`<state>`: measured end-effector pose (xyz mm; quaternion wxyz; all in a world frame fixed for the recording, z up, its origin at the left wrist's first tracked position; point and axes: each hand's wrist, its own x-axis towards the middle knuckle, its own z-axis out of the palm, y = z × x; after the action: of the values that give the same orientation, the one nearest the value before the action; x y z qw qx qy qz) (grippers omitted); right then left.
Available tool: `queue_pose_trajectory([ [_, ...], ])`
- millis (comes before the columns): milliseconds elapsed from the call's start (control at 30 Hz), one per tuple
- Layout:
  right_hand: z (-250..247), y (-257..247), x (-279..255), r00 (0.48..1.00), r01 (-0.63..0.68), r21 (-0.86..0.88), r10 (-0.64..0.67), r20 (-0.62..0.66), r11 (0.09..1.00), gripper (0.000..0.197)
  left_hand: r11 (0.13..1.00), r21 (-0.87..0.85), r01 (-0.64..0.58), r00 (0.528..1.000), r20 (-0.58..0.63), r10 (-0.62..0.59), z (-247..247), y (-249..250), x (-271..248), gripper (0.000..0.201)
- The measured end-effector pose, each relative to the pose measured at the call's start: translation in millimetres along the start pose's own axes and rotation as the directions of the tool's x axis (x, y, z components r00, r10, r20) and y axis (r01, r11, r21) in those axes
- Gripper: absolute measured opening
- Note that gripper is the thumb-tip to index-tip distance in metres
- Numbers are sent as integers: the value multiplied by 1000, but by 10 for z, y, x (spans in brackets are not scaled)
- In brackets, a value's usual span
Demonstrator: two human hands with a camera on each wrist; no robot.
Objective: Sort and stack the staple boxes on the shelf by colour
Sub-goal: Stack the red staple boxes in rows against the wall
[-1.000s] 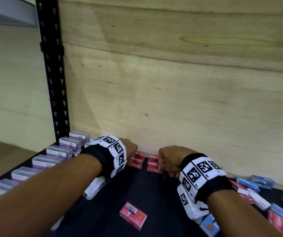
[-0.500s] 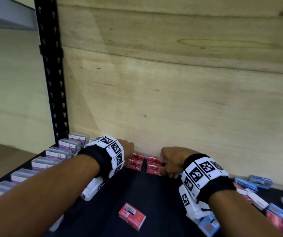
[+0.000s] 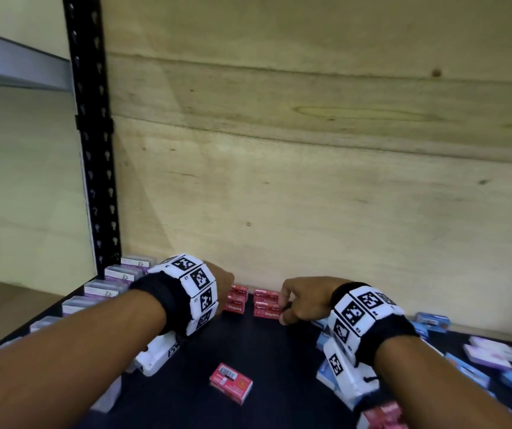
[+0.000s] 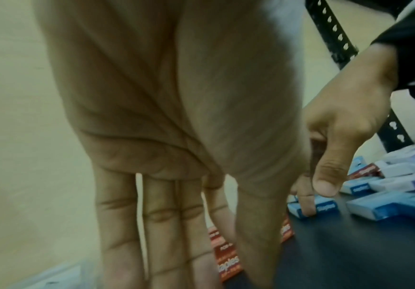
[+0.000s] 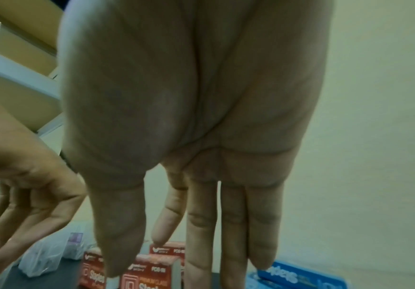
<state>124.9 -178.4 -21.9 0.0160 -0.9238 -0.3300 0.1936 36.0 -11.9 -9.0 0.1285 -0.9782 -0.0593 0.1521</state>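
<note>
Two short stacks of red staple boxes stand against the plywood back wall, the left stack [image 3: 235, 300] and the right stack [image 3: 266, 305]. My left hand [image 3: 222, 281] reaches down at the left stack with straight fingers [image 4: 117, 244] over a red box [image 4: 227, 262]. My right hand [image 3: 299, 300] is at the right side of the right stack. Its fingers [image 5: 233, 244] hang straight in front of red boxes [image 5: 149, 273], beside a blue box [image 5: 290, 277]. Neither hand grips a box. One loose red box [image 3: 230, 382] lies nearer me on the black shelf [image 3: 267, 351].
A row of purple boxes [image 3: 106, 287] runs along the shelf's left edge by the black upright [image 3: 93, 150]. Blue boxes [image 3: 432, 319], purple boxes [image 3: 490, 356] and a red box [image 3: 384, 413] lie scattered on the right.
Both hands stay at the red stacks against the back wall. Little has moved apart from a small shift of the view.
</note>
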Motion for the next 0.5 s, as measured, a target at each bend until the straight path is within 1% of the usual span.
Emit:
queue_pose_trajectory([
  [33,4,38,-32,1000,1,38,0,-21,999,26,998,-63,-21,998,52,24,-20,-4,-40,13],
  [67,7,73,-82,999,-2,68,4,-40,998,24,993,-98,-62,992,104,72,-21,9,-30,7],
  [167,-32,218,-279,998,-33,80,38,-56,996,25,942,-316,-115,965,191,182,-19,24,-151,32],
  [200,-50,271,-368,998,-41,93,45,-47,995,24,931,-342,-131,955,209,211,14,18,-168,36],
  [300,-68,459,-652,994,-105,121,109,-28,987,14,936,-310,-167,944,224,243,135,110,-290,41],
  [333,-59,503,-754,991,-131,121,134,-18,984,8,940,-290,-181,948,204,246,170,143,-323,42],
  [367,-62,538,-795,988,-151,114,153,-9,982,7,942,-275,-193,952,178,247,197,158,-339,45],
  [433,-31,577,-952,981,-196,102,196,14,975,15,947,-228,-224,954,146,261,234,208,-401,48],
  [500,21,584,-1083,972,-234,84,230,55,969,23,945,-215,-247,949,142,281,246,255,-463,48],
])
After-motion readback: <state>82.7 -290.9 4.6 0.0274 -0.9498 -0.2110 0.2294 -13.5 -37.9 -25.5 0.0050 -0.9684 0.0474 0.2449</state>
